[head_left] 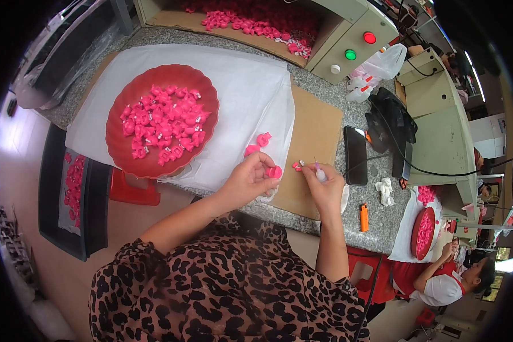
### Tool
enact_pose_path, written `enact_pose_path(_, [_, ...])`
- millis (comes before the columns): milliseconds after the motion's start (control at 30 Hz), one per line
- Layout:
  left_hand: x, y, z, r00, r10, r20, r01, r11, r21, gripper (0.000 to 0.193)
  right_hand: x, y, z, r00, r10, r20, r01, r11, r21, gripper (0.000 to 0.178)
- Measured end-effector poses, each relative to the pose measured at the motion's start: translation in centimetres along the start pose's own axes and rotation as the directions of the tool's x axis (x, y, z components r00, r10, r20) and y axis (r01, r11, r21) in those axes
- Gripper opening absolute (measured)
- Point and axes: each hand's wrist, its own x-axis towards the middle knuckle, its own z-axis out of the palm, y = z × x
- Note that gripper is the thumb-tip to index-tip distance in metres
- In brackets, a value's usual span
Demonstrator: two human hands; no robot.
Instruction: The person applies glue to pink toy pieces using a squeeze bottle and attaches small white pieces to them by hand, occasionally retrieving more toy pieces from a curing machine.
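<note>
Between its thumb and fingers, my left hand pinches a small pink plastic piece. My right hand is closed around a small white bottle with a thin needle tip. By its fingertips is another small pink piece with some white on it; whether the fingers touch it I cannot tell. Two more pink pieces lie on white paper beyond my left hand. Both hands are over the near part of a brown cardboard sheet and the paper's edge.
A scalloped red bowl heaped with pink pieces stands at left. Behind is an open-fronted box machine holding more pieces. A black phone, an orange lighter and crumpled tissue lie at right. Another person works beyond.
</note>
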Motion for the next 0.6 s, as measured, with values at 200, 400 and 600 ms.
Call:
enact_pose_path(200, [-0.2,0.1,-0.1,1.0,0.005,-0.01,-0.004,1.0,0.03,0.029,-0.1,-1.0,0.5,0.987,-0.127,0.102,0.142,0.978,-0.154,0.013])
enact_pose_path(400, [-0.2,0.6,0.1,0.994,-0.104,0.036,0.104,0.995,0.003,0.033,-0.4,-1.1,0.3,0.994,0.032,0.108,-0.047,0.99,0.136,0.013])
enact_pose_path(600, [0.0,0.4,0.3,0.996,-0.076,-0.035,0.078,0.996,0.048,0.023,-3.4,-3.0,1.3,0.849,0.305,0.432,-0.521,0.342,0.782,0.013])
